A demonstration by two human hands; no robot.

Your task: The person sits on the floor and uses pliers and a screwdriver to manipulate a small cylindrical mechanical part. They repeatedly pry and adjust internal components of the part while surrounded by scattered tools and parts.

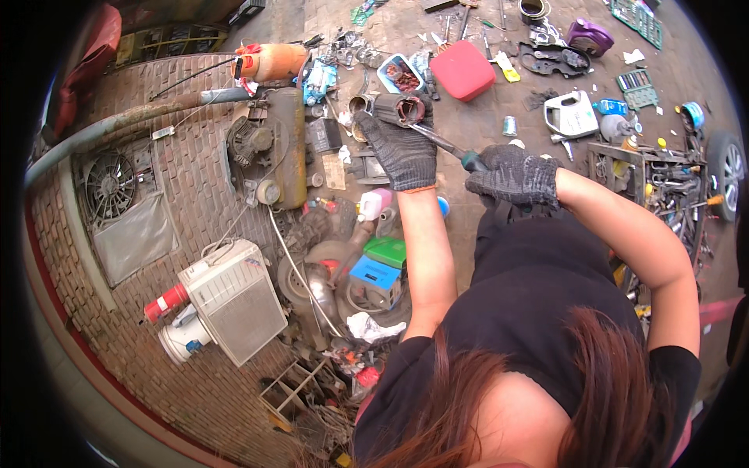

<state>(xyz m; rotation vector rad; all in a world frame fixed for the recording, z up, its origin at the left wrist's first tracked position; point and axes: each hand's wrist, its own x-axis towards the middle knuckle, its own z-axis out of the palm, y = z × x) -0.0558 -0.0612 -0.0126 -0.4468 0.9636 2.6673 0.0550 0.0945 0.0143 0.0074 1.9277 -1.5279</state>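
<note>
My left hand (394, 152), in a dark grey knit glove, grips a dark, hollow metal cylinder (399, 109) with a reddish-brown inner rim. A shiny metal ring or sleeve (360, 106) is just left of the cylinder; I cannot tell whether my fingers touch it. My right hand (511, 175), gloved the same way, is closed on the dark green and black handle (473, 161) of a long tool. The tool's metal shaft (441, 142) slants up and left to the mouth of the cylinder; its tip is hard to make out.
A red container (463, 70), a tub of parts (400, 76) and a white jug (569, 115) lie beyond my hands. A compressor (285, 148) and a brick wall (203, 132) are at left. A tool cart (667, 179) and a wheel (724, 175) are at right.
</note>
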